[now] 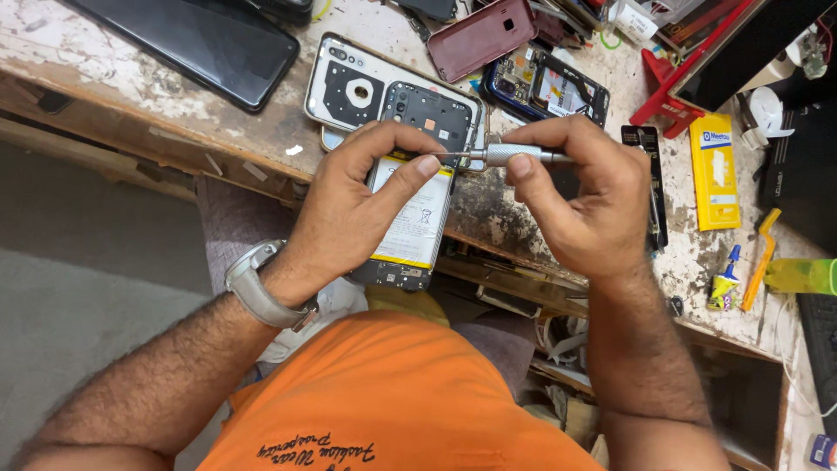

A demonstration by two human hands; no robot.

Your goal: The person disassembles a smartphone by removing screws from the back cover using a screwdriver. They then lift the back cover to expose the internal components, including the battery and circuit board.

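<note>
- Orange cloth of the person's shirt (384,392) fills the bottom of the view, closest to the camera.
- On the left wrist sits a grey watch (257,288).
- Next comes the left hand (349,205). It is wrapped around an opened phone (410,228) with its back off, so the yellow and white battery shows. The hand holds the phone up off the bench, tilted toward the person, likely so the small parts are easy to see.
- The left forefinger touches the thin metal tip of the tool, which seems to keep the tip steady.
- The right hand (580,196) is closed on a small silver screwdriver (514,156). Thumb and fingers pinch the handle, and the tool lies sideways, pointing left at the top of the battery.
- Just behind the hands, a white phone back cover (342,87) lies flat on the worn wooden bench (122,74).
- To the right lie a yellow box (715,170) and a yellow plastic pry tool (760,257), close by.
- Farther back sit a dark red phone case (479,37), another opened phone with a blue rim (545,83), and a black phone (196,39) lying screen up. I cannot tell if the black one is broken.
</note>
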